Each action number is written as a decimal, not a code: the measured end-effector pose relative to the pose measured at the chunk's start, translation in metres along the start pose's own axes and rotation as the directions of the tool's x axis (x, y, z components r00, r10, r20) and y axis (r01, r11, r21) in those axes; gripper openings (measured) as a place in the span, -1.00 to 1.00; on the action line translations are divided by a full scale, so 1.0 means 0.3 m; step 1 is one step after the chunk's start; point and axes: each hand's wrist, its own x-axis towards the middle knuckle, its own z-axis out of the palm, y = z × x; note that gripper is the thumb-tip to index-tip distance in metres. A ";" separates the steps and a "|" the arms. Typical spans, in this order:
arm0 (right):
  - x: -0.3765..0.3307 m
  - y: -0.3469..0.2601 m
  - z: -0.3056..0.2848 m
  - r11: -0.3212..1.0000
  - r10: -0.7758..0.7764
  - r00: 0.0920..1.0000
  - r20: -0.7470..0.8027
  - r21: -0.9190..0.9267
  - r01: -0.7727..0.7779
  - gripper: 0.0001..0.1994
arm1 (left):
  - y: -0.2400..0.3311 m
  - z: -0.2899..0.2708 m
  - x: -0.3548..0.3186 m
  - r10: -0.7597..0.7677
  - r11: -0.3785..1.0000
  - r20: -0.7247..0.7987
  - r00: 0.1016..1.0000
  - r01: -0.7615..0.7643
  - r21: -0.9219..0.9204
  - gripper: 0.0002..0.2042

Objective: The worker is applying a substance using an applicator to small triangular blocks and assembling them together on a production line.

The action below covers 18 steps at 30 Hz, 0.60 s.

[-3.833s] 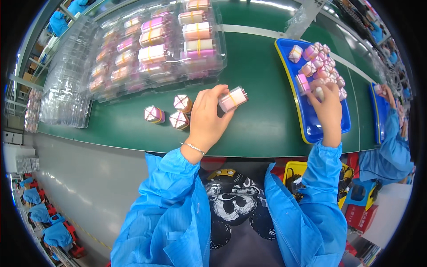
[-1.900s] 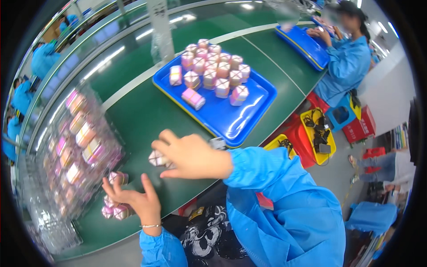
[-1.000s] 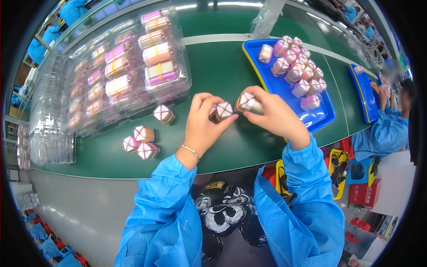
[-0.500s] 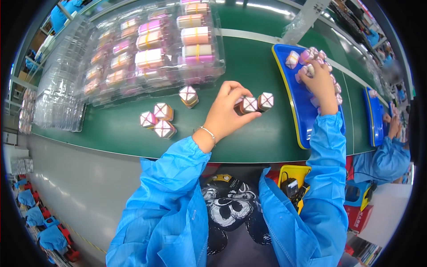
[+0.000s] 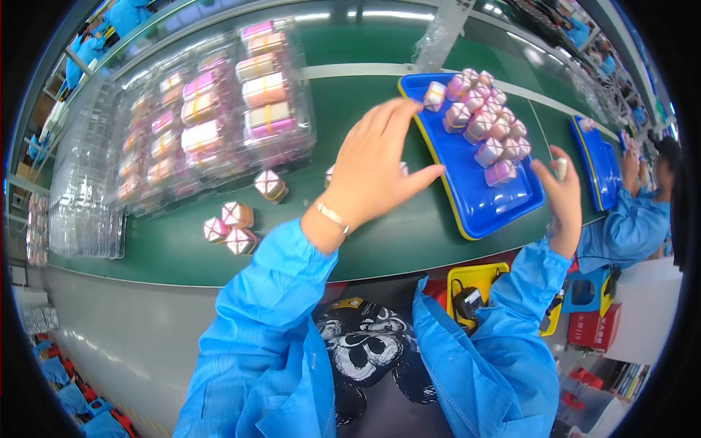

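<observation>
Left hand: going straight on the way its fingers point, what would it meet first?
Likely the left rim of the blue tray, near its far corner. If the left hand is higher than it looks, it might pass over and meet the pale block inside that corner; depth is unclear.

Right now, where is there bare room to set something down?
Bare green table lies between the left sleeve and the blue tray, and beyond the left hand up to the white strip. The tray's near end is bare. Crowded: its far part, packed with bundles, and the table's left, under clear trays.
</observation>
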 end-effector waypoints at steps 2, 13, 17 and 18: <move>-0.052 0.038 0.014 0.999 0.041 0.988 0.150 0.022 -0.045 -0.20 | 0.021 0.051 0.132 -0.051 0.999 0.212 0.976 0.053 -0.003 -0.10; 0.005 0.023 0.206 0.992 -0.036 0.967 0.252 0.124 0.005 0.02 | -0.089 0.460 0.387 0.161 0.902 0.546 0.822 -0.347 0.258 0.14; 0.025 0.039 0.193 0.867 -0.037 0.895 0.444 0.460 -0.192 -0.02 | -0.090 0.513 0.413 0.212 0.869 0.549 0.809 -0.413 0.273 0.11; 0.027 0.041 0.189 0.862 -0.042 0.873 0.485 0.459 -0.214 -0.02 | -0.090 0.526 0.419 0.224 0.874 0.550 0.804 -0.415 0.251 0.10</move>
